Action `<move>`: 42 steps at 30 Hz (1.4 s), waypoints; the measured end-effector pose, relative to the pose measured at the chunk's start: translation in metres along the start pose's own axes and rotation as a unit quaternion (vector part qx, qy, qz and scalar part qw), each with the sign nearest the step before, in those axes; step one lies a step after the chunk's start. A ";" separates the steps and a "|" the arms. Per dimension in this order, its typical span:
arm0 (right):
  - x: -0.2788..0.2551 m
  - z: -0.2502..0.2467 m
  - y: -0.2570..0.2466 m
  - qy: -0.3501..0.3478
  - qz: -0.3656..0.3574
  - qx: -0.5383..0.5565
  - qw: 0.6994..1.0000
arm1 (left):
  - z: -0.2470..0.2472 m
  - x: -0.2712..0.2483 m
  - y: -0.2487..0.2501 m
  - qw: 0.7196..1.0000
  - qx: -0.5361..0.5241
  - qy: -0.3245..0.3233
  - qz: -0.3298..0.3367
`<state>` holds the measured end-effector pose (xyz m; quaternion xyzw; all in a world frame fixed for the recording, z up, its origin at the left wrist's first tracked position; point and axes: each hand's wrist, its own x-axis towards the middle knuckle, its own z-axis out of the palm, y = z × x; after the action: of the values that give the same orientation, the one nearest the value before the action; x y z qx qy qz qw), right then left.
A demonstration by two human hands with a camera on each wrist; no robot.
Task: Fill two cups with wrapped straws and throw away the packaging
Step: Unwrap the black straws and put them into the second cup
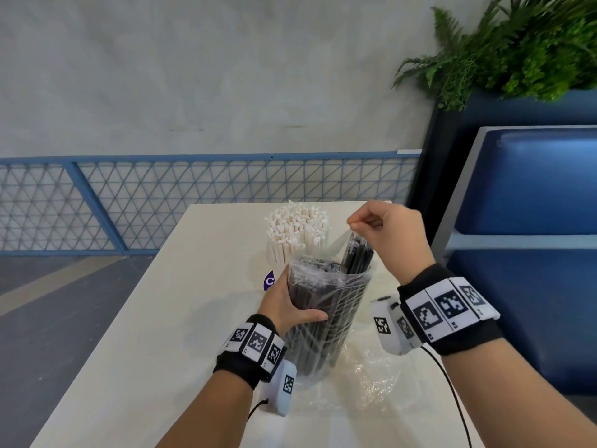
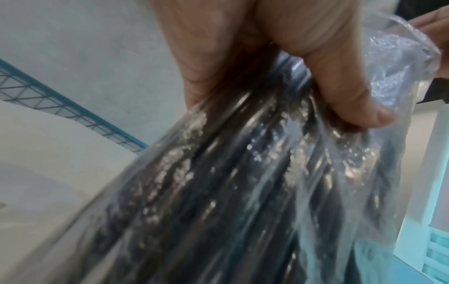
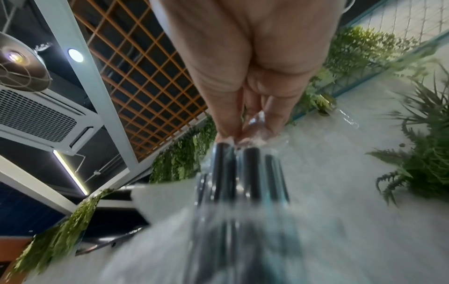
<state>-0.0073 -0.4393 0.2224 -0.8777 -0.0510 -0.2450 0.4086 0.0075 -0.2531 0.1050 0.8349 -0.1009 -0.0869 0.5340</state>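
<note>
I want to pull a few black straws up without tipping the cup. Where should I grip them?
Pinch the wrapper tips of the raised black straws from above, as the right hand does: they stand proud of the pack. The left hand grips the clear cup from its left side, steadying it.

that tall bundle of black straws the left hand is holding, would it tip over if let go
Probably. The bundle of black straws is tall for its footprint, and the left hand grips its side as if steadying it. Its clear wrapping looks glossy, so likely slippery. The right hand pinches a few straws at their tips; they stay straight, so they seem fairly stiff.
</note>
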 end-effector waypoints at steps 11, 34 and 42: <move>-0.047 0.042 0.024 0.005 0.106 0.031 0.994 | -0.001 -0.005 -0.002 0.999 -0.049 0.010 0.009; 0.007 0.027 -0.002 0.139 0.122 0.324 0.928 | 0.001 0.004 -0.006 1.000 -0.012 0.019 -0.013; -0.025 0.048 0.023 0.041 0.167 0.254 0.952 | 0.004 0.006 -0.004 0.999 -0.028 0.025 0.014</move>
<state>-0.0037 -0.4166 0.1687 -0.7302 0.0527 -0.1874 0.6549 0.0129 -0.2573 0.0997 0.8199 -0.0964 -0.0611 0.5611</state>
